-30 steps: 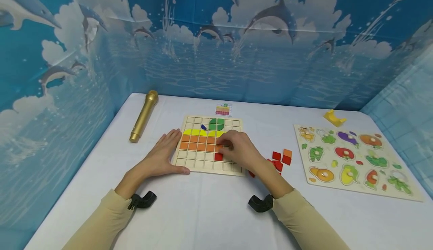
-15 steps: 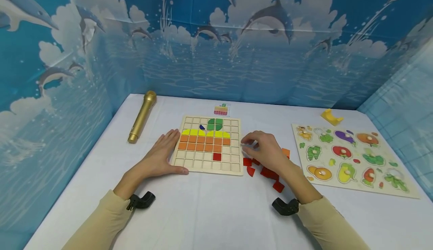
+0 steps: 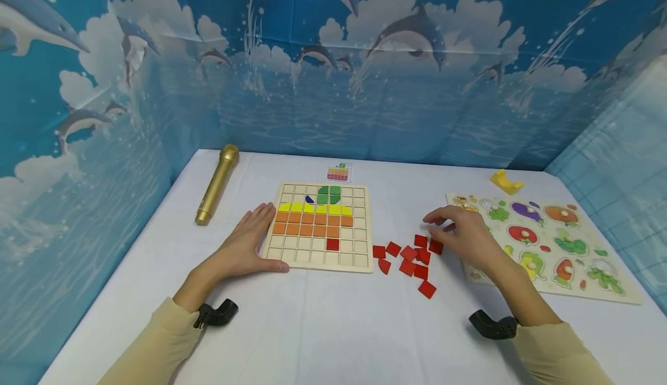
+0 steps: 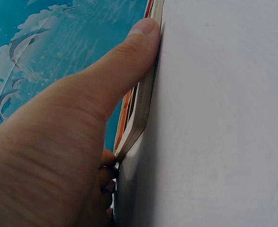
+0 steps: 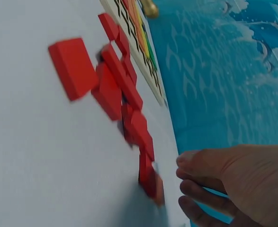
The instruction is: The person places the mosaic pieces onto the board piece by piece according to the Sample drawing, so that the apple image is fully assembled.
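Note:
The wooden grid board lies flat, bearing rows of yellow and orange tiles, a green leaf shape, a small dark blue piece and one red square tile. My left hand rests at its front left corner, fingers fairly straight along the left side, thumb on the front edge. In the left wrist view, the thumb lies against the board's rim. To the board's right are scattered several red pieces. Just past the farthest of them hovers my right hand, thumb and index finger apart with nothing visible between them.
Right of the loose pieces lies a vegetable puzzle board, partly covered by my right hand and forearm. Behind it sits a yellow curved piece. A small picture card lies behind the grid board, and a gold microphone lies at the left.
My right hand has moved from over the grid board rightward past the loose red pieces, uncovering most of them. The left hand stays at the board's corner.

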Demonstrator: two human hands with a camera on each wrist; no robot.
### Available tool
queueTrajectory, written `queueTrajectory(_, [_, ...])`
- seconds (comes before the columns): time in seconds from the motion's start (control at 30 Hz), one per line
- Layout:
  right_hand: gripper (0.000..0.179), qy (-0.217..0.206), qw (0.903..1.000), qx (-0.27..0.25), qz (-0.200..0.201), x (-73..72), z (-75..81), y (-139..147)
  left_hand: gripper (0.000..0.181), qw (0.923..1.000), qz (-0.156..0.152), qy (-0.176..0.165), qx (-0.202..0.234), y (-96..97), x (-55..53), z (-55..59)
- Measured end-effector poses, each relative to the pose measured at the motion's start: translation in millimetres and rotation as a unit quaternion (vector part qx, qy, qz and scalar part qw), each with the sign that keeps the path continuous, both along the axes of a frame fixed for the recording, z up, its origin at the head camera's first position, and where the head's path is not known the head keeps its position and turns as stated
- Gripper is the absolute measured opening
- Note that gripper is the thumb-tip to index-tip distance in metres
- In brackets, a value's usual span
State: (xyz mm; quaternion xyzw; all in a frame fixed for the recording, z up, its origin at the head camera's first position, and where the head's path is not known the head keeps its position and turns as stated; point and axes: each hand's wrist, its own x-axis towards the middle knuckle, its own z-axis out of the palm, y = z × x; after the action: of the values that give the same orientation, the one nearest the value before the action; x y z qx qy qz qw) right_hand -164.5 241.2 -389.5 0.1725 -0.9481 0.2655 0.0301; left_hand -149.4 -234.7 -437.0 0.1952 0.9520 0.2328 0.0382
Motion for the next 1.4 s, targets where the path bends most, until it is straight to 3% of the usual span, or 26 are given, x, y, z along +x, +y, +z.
queueTrajectory(0.17, [0.027, -0.014, 0.9998, 0.016, 0.006, 1.5, -5.9, 12.1, 0.138, 1.0000, 0.004, -0.001, -0.001, -0.2, 0.8, -1.5])
queueTrajectory(0.3, [0.027, -0.008, 0.9989, 0.032, 0.034, -1.0, -8.9, 16.3, 0.138, 0.9999, 0.008, -0.006, -0.001, -0.2, 0.8, -1.6])
queueTrajectory(0.47, [0.038, -0.012, 0.9963, 0.054, 0.065, -4.1, -7.1, 20.5, 0.139, 0.9999, 0.009, -0.005, -0.001, 0.2, 0.3, -2.1])
queueTrajectory(0.77, [0.035, -0.011, 0.9938, 0.072, 0.084, -3.4, -2.4, 25.9, 0.139, 1.0000, 0.004, -0.004, 0.003, 1.5, -1.6, -1.0])
queueTrajectory(1.17, [0.036, 0.040, 0.9918, 0.089, 0.083, -9.4, -6.4, 36.5, 0.139, 1.0000, -0.001, 0.004, 0.003, -0.8, -3.8, -1.2])
queueTrajectory(1.4, [0.035, 0.034, 0.9945, 0.078, 0.062, -7.5, -6.8, 39.6, 0.139, 1.0000, -0.004, 0.004, 0.006, -1.2, -1.2, -2.8])
